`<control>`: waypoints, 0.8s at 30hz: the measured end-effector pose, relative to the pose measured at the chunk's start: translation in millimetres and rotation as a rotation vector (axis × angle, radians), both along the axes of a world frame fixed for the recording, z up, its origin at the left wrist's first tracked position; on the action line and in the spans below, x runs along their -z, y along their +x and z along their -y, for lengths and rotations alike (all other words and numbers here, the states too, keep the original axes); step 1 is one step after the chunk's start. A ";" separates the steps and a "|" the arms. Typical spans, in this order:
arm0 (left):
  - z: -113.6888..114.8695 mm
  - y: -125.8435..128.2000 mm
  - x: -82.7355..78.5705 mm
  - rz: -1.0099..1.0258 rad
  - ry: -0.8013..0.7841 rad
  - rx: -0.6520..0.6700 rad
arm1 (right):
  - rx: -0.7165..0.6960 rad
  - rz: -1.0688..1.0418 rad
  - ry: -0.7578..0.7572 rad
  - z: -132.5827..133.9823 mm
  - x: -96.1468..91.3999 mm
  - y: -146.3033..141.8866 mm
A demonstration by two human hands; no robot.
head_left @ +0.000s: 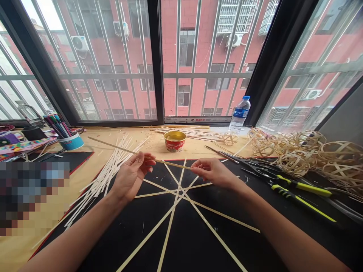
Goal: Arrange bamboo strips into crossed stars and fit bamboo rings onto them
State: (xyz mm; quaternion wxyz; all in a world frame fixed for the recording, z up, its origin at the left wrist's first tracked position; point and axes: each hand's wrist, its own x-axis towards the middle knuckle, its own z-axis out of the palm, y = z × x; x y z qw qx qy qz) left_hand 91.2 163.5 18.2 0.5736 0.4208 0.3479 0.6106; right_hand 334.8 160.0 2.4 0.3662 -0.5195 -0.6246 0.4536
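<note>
Left hand (130, 177) and right hand (212, 172), apart, pinch one long pale bamboo strip (113, 145) above the flat black mat (141, 241); its far end slants left.

Your left forearm (72, 236) and your right forearm (286, 234) are bare, showing skin all the way down to where the bottom edge of the view cuts them off. Both are slim and smooth, with a soft, rounded outline, and each tapers evenly to a narrow wrist. Your left hand (131, 176) and your right hand (212, 173) are bare too, with narrow palms and long, slender fingers. The fingers (200, 163) of your right hand show fine creases at the knuckles. Your nails look short and neatly trimmed, though they are too small here to make out in detail.
</note>
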 end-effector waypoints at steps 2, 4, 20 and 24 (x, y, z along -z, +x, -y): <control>-1.1 -1.1 -0.2 0.026 -0.027 0.033 | -0.029 -0.028 0.060 -0.2 0.8 -0.4; -1.7 -1.8 -1.2 0.040 -0.046 0.086 | -0.034 -0.071 0.156 0.9 0.4 -1.9; 14.8 1.7 -6.6 -0.270 -0.008 0.502 | 0.100 -0.607 0.048 8.8 -5.7 -11.4; 16.8 2.4 -5.4 -0.396 0.034 0.525 | 0.058 -0.625 0.111 13.6 -8.1 -16.8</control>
